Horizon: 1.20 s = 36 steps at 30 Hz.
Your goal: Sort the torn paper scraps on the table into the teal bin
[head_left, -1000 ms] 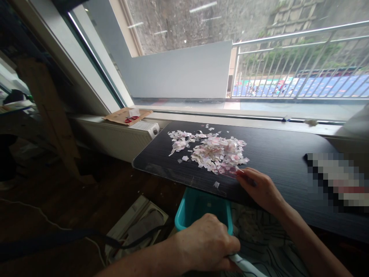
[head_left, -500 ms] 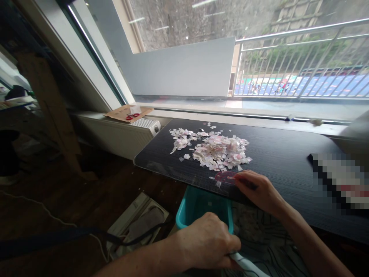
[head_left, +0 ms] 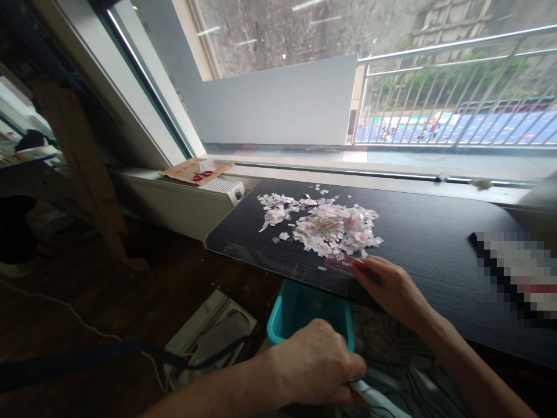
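Note:
In my right hand, a flat, pink, see-through plastic strip is pinched between thumb and fingers. The strip rests low over the dark tabletop, against the near side of a heap of pale, pinkish paper scraps. My left hand is wrapped around the light blue handle of a teal plastic scoop. Its open top sits just below the table's near edge, under the strip. My left hand covers part of the scoop's near side. A small scrap lies left of the strip.
The dark table stands against the window. Red-handled scissors lie on brown cardboard over the radiator. A blurred-out object is at the table's right. On the floor sits a pale box-like object.
The pink strip has moved slightly up towards the heap and changed its tilt. A pale scrap by the table's near edge is no longer seen there. My left hand and the scoop stay nearly still.

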### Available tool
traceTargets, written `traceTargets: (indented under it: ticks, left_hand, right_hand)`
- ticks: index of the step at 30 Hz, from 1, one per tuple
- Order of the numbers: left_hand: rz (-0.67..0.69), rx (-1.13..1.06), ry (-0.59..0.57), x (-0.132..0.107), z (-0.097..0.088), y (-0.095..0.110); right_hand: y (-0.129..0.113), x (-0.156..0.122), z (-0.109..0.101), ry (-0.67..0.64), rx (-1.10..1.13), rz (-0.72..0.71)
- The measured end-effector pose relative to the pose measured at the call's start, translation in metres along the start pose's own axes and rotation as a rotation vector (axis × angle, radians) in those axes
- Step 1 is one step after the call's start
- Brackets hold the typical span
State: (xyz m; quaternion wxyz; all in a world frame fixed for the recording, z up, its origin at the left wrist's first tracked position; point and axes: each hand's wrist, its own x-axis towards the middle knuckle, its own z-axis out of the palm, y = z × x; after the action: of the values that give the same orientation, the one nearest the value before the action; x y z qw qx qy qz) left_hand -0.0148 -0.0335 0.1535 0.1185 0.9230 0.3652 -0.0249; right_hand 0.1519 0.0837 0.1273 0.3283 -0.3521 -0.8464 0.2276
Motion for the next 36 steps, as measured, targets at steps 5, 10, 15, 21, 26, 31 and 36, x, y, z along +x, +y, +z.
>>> traceTargets:
  ticks: [5,10,15,21,26,31,36]
  left_hand:
    - [-0.035,-0.012,-0.042,-0.002,0.001,-0.001]
    - [-0.027,-0.012,-0.032,-0.003,0.005,-0.004]
    - [-0.025,0.0,0.001,-0.004,0.005,-0.004]
    - [-0.031,-0.007,0.005,-0.008,0.007,-0.004]
    - [-0.041,-0.014,-0.005,-0.01,0.009,-0.006]
    - [-0.053,-0.006,-0.011,-0.01,0.006,-0.006]
    - [-0.074,-0.042,0.007,-0.013,0.006,-0.009]
  right_hand:
    - [-0.014,-0.002,-0.004,-0.17,0.048,-0.04]
    - [-0.006,-0.008,-0.014,-0.135,0.066,0.005]
    - [0.0,0.0,-0.006,-0.038,0.02,0.007]
    - [-0.025,0.0,0.003,-0.16,0.015,-0.092]
    - [-0.009,-0.004,-0.009,-0.071,0.011,-0.044]
    - [0.017,-0.001,-0.019,0.091,-0.148,0.063]
    - [0.014,-0.014,-0.04,0.041,-0.199,0.1]
